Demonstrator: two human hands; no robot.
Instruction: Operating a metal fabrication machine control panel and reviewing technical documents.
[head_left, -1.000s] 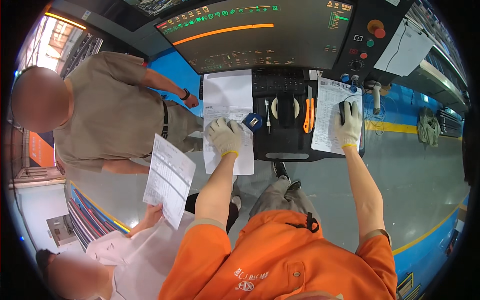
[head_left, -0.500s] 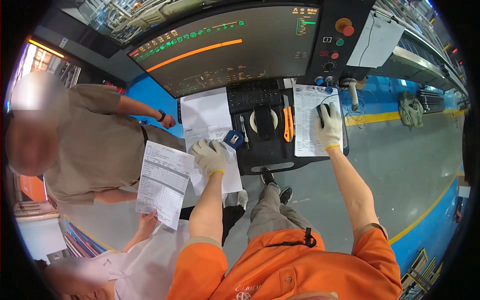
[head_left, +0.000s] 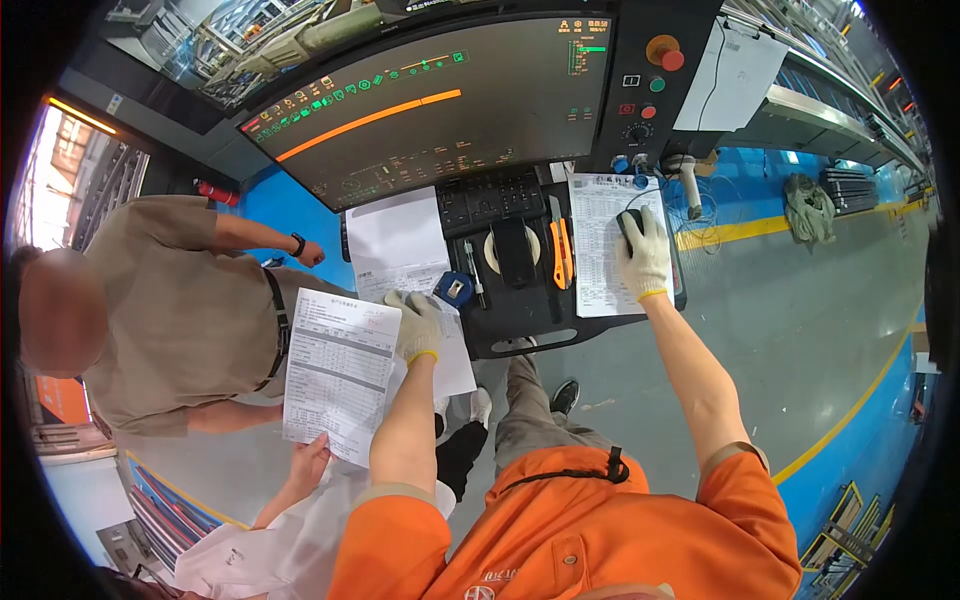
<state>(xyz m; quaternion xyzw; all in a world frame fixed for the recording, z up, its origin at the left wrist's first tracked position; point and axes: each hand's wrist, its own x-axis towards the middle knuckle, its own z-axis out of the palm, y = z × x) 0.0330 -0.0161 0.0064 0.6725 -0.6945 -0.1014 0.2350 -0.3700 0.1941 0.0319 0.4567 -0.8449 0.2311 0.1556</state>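
Observation:
My right hand, in a white glove with a yellow cuff, is closed over a black computer mouse. The mouse sits on a printed sheet at the right of a black console shelf. On the left, my gloved left hand lies with its fingers extended on some loose papers. A blue tape measure is just beyond it, with a pen alongside. A co-worker's printed sheet partly overlaps my left hand's outer edge.
Behind the shelf stand a wide monitor and a keyboard. An orange utility knife lies mid-shelf. A red push button is on the panel. Two people stand at my left; one co-worker's hand holds the sheet.
The view has shifted slightly, moving the console leftward. The co-worker's sheet has come closer to my left hand and now overlaps it. My right hand stays on the mouse.

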